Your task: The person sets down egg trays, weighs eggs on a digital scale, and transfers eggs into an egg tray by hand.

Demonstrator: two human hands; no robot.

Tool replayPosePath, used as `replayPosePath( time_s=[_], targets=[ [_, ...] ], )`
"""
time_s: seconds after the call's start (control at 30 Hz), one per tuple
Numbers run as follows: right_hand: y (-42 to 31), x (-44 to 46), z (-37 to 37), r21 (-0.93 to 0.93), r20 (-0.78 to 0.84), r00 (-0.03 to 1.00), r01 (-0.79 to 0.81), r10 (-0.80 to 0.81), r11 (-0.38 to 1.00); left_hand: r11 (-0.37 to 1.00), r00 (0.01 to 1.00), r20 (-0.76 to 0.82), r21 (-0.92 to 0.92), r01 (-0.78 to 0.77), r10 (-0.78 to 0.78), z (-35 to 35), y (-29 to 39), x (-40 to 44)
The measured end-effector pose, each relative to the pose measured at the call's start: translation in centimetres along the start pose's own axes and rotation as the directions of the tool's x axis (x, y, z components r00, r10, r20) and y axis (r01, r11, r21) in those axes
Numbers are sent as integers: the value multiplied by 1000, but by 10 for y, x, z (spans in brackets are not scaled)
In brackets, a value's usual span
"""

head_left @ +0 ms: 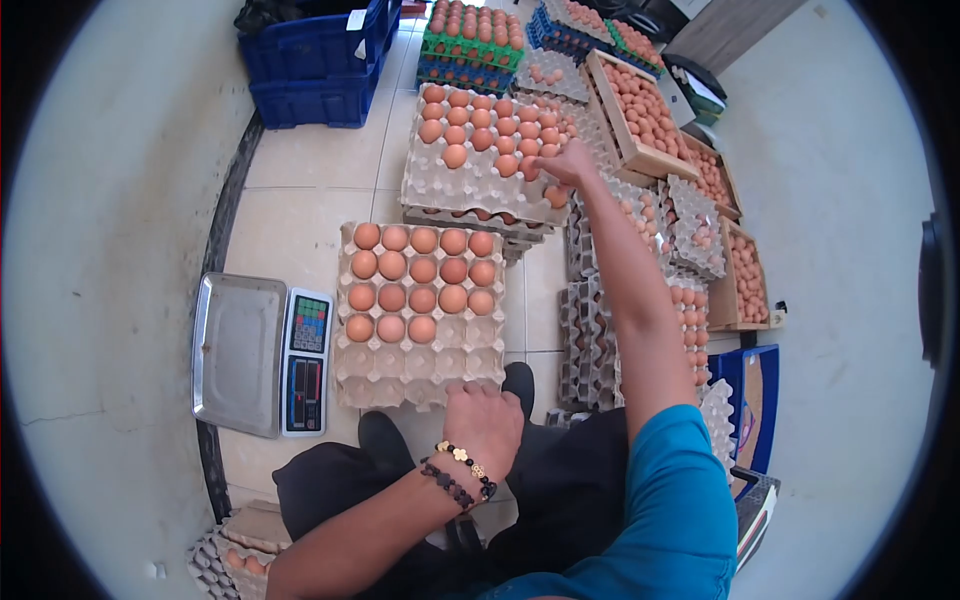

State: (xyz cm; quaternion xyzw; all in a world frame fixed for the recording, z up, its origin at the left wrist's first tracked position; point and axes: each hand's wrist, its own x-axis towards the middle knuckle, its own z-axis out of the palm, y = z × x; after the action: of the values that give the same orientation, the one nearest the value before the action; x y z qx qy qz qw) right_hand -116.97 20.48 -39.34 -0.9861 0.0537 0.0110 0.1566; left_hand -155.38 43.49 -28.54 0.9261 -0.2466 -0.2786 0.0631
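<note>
A grey cardboard egg tray (420, 365) lies in front of my knees, its far rows filled with brown eggs (423, 270) and its near cups bare. My left hand (482, 425), with bracelets at the wrist, is closed on the near edge of this tray. Farther off, a stack of egg trays (440, 187) carries more brown eggs on top. My right hand (568, 165) reaches to the right side of that stack, its fingers closed at a brown egg (530, 168). The fingertips are partly hidden. A lone egg (555, 196) sits nearer me, below that hand.
On the left stands a digital scale (308, 360) with a metal pan. Blue crates (315, 80) are at the back left. Green and blue plastic trays (470, 50) of eggs stand behind. Wooden crates (640, 115) of eggs and more tray stacks (588, 340) line the right.
</note>
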Motion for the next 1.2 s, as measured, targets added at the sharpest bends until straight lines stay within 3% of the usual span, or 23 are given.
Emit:
replayPosePath(
  time_s=[0.1,0.17,0.23,0.3,0.4,0.5,0.67,0.73,0.8,0.9,1.0,1.03,1.13,1.2],
  targets=[
    [-15,-4,26,-235,-251,951,121,-181,964,1000,1000,10,-3,10,-10,-1,-1,1],
    [-17,6,25,-127,-13,998,57,-59,990,1000,1000,8,4,14,-14,-1,-3,1],
    [-15,12,17,78,115,993,-38,29,996,1000,1000,-15,23,16,-16,-2,-4,1],
    [-8,3,8,383,145,985,-145,95,912,999,999,-14,26,34,-33,-1,-4,3],
    [1,-29,-21,729,346,938,-253,-24,636,999,999,-2,20,49,-49,0,-6,5],
    [-15,-94,-51,872,347,917,-238,-198,428,999,999,9,6,35,-35,-3,-8,5],
    [-34,-174,-57,857,357,865,-153,-352,492,994,990,-134,-111,19,-34,-14,-25,3],
    [-47,-205,-58,844,361,841,-111,-403,524,964,854,-503,-265,-7,-133,-22,-47,9],
    [-62,-227,-60,834,404,784,-104,-472,542,875,730,-642,-466,-129,-234,-37,-68,15],
    [-85,-247,-61,855,425,698,-99,-577,510,802,463,-883,-334,-496,-81,-26,-85,31],
    [-105,-264,-51,896,409,671,-168,-618,411,716,655,-746,-523,-463,-121,-36,-89,23],
    [-106,-263,-43,899,422,685,-232,-594,371,671,621,-753,-578,-464,-218,-36,-92,26],
    [-112,-273,-22,888,458,730,-402,-507,223,489,706,-626,-754,-439,-331,-52,-121,14],
    [-99,-276,16,850,503,713,-511,-489,129,156,785,-501,-864,-479,-364,-61,-127,2]
  ],
)
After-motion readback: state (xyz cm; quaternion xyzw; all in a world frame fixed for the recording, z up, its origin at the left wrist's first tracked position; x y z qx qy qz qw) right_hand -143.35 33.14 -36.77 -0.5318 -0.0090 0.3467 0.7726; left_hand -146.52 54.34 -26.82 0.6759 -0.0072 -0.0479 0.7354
